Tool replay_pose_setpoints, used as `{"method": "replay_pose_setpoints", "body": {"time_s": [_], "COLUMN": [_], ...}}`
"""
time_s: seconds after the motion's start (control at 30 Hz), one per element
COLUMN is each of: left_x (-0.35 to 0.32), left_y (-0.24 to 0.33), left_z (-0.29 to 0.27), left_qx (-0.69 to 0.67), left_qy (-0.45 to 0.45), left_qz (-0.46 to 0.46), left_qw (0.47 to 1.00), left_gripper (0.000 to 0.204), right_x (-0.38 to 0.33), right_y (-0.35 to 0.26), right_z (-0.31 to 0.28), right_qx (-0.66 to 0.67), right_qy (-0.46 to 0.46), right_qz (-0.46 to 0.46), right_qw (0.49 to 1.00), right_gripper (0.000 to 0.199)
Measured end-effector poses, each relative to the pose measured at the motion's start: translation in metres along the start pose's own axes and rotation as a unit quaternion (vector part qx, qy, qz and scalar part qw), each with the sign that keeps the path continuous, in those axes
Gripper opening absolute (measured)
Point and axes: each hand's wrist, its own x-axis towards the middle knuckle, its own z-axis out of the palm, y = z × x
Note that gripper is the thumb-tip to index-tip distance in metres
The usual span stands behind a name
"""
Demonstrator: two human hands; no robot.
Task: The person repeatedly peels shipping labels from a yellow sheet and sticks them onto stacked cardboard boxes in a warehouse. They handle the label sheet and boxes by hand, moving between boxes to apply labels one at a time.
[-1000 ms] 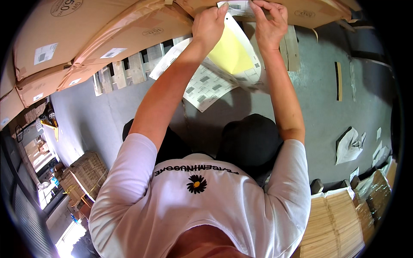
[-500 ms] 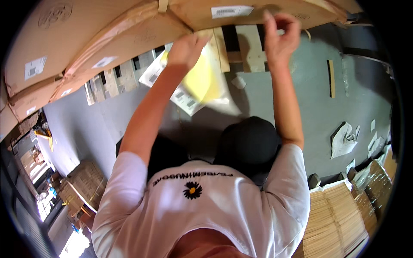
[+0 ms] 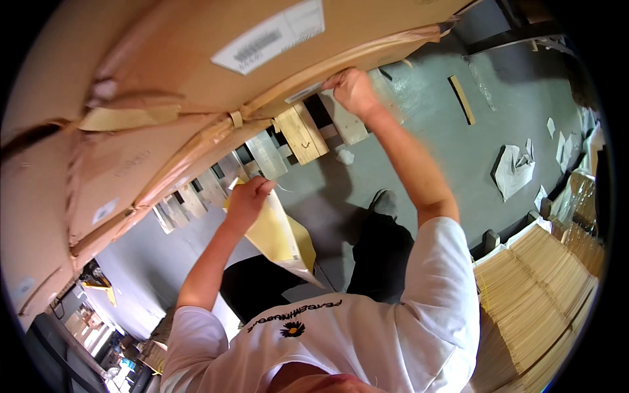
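Observation:
My left hand point(image 3: 247, 200) is closed on the upper end of a label sheet with a yellow backing point(image 3: 272, 232), which hangs curled in front of my legs. Up against the carton stack, my right hand point(image 3: 356, 93) has its fingers curled, with the fingertips at the right end of a white label point(image 3: 305, 92) low on a brown carton. Nothing shows inside that hand. Above it, a larger white barcode label point(image 3: 270, 37) lies on the face of the upper carton point(image 3: 190, 85).
The cartons stand on a wooden pallet point(image 3: 301, 134). On the grey floor lie a wood strip point(image 3: 461, 100) and crumpled white paper point(image 3: 514, 170). A stack of flat cardboard point(image 3: 534, 308) stands at the lower right. My shoe point(image 3: 384, 202) shows near the middle.
The cartons now fill more of the view and the scene has tilted. My left hand has come lower with the sheet, now curled. My right hand has gone from raised fingers to the low label.

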Motion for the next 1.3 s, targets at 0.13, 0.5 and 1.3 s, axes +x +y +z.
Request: {"method": "replay_pose_setpoints", "body": {"time_s": [0.13,0.5,1.3], "left_x": [-0.018,-0.016,-0.02], "left_y": [0.066,0.288,0.759], "left_z": [-0.017,-0.039,-0.189], "left_qx": [-0.008,-0.023,-0.328], "left_qy": [0.049,0.144,-0.435], "left_qz": [0.044,0.243,0.219], "left_qw": [0.998,0.959,0.809], "left_gripper": [0.023,0.016,0.013], "right_x": [-0.032,-0.323,-0.387], "right_y": [-0.074,-0.205,-0.462], "right_z": [-0.028,-0.132,-0.823], "right_qx": [0.111,0.225,0.077], "right_qy": [-0.217,-0.179,0.159], "right_qz": [0.16,0.235,-0.02], "right_qw": [0.957,0.929,0.984], "right_gripper": [0.035,0.034,0.075]}}
